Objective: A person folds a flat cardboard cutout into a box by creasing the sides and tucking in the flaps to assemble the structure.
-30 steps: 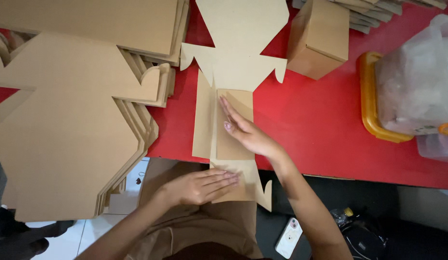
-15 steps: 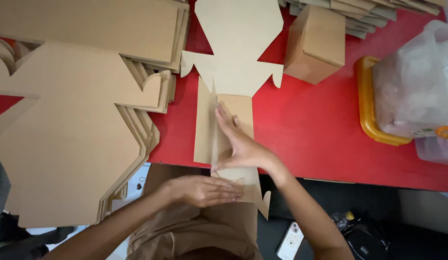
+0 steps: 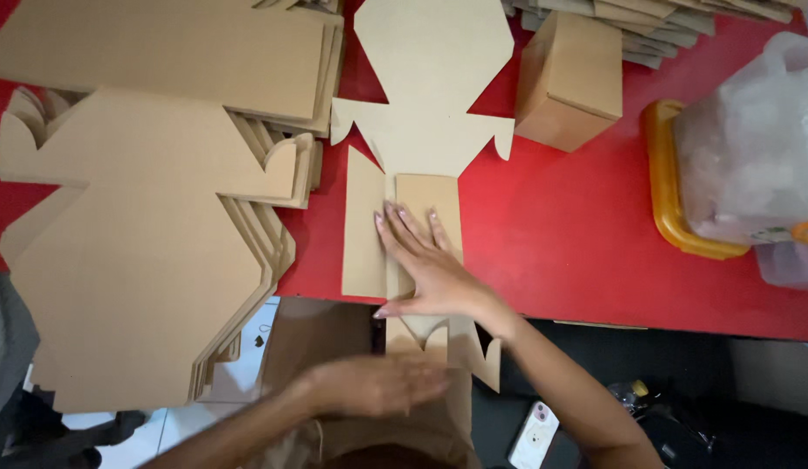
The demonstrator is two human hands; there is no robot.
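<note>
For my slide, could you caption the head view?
Right hand flattens a die-cut cardboard blank on a red table.

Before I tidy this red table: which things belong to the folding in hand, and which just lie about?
In hand: die-cut cardboard blank, right hand flat on its folded panels, left hand.
Lying about: blank stacks, folded box, orange-rimmed tub, phone.
</note>
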